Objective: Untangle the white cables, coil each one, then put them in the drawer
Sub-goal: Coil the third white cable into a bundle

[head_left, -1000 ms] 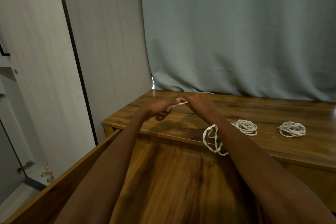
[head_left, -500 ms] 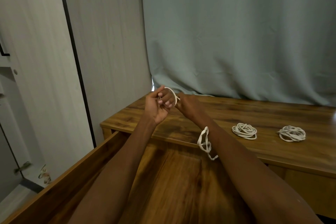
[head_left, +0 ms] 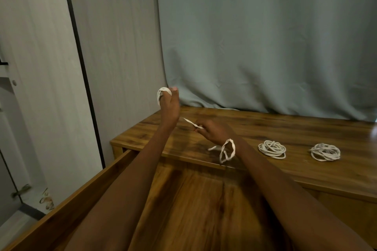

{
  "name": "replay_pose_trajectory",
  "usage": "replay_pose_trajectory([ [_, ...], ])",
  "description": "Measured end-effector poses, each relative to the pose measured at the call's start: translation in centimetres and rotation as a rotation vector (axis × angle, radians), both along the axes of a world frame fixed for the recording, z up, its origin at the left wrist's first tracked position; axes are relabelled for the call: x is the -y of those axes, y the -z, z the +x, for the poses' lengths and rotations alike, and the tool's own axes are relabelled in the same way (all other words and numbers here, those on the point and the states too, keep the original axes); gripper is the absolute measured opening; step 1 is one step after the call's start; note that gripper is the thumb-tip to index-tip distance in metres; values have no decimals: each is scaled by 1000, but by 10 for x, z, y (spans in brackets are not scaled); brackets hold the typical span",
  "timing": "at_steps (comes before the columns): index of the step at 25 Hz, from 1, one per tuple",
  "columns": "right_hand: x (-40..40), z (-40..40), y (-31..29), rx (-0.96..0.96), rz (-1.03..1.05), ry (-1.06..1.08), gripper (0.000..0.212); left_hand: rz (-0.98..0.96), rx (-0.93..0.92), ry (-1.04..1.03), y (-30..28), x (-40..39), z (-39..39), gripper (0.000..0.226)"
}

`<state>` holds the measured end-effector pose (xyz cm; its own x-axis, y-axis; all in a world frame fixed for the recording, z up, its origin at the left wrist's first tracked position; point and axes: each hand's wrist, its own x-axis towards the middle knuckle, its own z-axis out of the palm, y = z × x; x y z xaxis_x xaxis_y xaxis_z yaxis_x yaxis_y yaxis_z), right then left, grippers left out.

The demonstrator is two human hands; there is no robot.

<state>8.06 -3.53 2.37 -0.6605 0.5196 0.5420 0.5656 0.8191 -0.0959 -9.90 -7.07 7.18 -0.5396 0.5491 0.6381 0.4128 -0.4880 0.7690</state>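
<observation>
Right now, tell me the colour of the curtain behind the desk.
Pale grey-green, plain with no pattern. The curtain shows best in the head view.

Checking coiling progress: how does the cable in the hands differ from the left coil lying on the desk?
The cable in the hands is only partly wound: loops sit over the left hand's fingers, a strand runs to the right hand, and slack dangles below the wrist. The left coil on the desk is a finished, flat bundle, and no hand touches it. The held cable hangs in the air; the coil rests on the desk top. Both are white.
</observation>
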Motion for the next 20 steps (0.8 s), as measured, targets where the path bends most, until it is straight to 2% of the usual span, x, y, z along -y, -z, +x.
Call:
replay_pose_trajectory([
  [2, 2, 7, -11, -15, 121, 9, 18, -150, -363, -139, 12, -3, -6, 37],
  [4, 1, 12, -20, -9, 267, 25, 20, -329, -619, -228, 21, 1, -8, 49],
  [6, -7, 17, -24, 19, 382, 92, 28, -455, -751, -161, 25, 10, -7, 67],
  [8, -16, 23, -24, 10, 473, 164, 40, -642, -718, 75, 22, 21, -4, 81],
  [10, -22, 29, -21, 0, 510, 194, 44, -795, -568, 418, 17, 30, -1, 74],
  [12, -24, 32, -18, 35, 485, 248, 41, -820, -332, 801, 14, 36, -1, 58],
  [14, -27, 30, -13, 56, 432, 279, 42, -716, -19, 1143, 9, 42, -2, 52],
  [16, -28, 26, -9, 90, 364, 257, 41, -479, 289, 1391, 3, 45, 0, 51],
  [18, -27, 23, -3, 73, 274, 209, 30, -184, 518, 1423, -5, 44, 2, 49],
  [20, -22, 19, 1, 13, 210, 173, 18, 57, 673, 1299, -12, 43, 8, 46],
])
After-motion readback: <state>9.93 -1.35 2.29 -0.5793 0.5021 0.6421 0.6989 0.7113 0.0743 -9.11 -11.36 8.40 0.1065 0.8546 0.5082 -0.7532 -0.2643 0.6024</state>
